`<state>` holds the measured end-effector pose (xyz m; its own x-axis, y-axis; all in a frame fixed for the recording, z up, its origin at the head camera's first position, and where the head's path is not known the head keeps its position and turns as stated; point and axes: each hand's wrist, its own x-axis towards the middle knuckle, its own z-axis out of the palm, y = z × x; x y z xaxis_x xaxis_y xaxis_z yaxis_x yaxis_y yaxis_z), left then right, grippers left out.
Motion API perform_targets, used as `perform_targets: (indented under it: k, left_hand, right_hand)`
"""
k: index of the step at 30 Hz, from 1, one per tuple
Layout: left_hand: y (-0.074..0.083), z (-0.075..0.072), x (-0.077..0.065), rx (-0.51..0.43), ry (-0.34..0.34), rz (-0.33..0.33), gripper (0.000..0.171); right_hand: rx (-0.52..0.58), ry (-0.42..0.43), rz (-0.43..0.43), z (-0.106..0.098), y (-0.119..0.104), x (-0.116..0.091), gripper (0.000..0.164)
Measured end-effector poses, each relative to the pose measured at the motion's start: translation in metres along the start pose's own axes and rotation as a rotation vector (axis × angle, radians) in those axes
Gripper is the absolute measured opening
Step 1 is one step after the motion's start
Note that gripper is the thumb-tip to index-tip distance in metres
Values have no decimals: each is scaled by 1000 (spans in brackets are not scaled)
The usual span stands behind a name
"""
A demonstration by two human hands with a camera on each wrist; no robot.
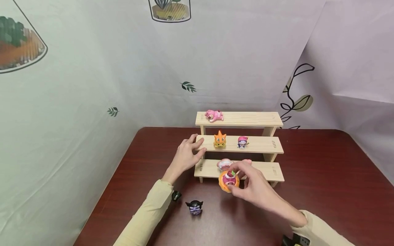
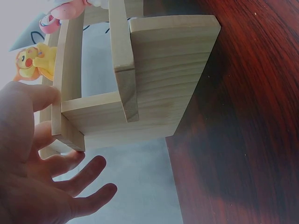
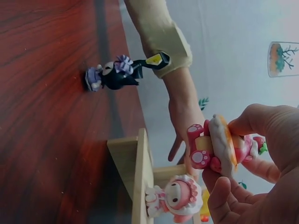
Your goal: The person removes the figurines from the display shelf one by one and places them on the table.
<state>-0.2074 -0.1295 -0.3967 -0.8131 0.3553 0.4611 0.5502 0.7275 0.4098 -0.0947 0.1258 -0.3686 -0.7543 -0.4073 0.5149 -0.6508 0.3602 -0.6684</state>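
Observation:
My right hand (image 1: 257, 186) pinches a pink bear figurine (image 1: 230, 179) with an orange-and-white ring round it and a strawberry on its head. It is held up in front of the lowest tier of a wooden three-step display shelf (image 1: 243, 147). My left hand (image 1: 186, 153) grips the left end of the middle tier, thumb at the front edge, fingertips round the end in the left wrist view. Beside it on that tier sits an orange-and-yellow spiky figurine (image 1: 220, 139). A pink-and-white hooded figurine (image 3: 175, 195) stands on the lowest tier; another pink one behind my right hand is mostly hidden.
A pink lying bear figurine (image 1: 214, 115) rests on the top tier. On the middle tier stands a small pink-capped figurine (image 1: 242, 142). A black-and-purple figurine (image 1: 195, 207) stands on the dark red table (image 1: 326, 191) before the shelf. Behind hangs a printed white cloth (image 1: 240, 54).

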Motion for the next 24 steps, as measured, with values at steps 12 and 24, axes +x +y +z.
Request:
perform_targets:
  k: [12, 24]
  left_hand:
    - [0, 0, -1, 0, -18, -17, 45]
    - [-1, 1, 0, 0, -1, -7, 45]
  right_hand:
    - [2, -17, -25, 13, 2, -10, 43]
    - [-24, -29, -47, 23, 6, -16, 44]
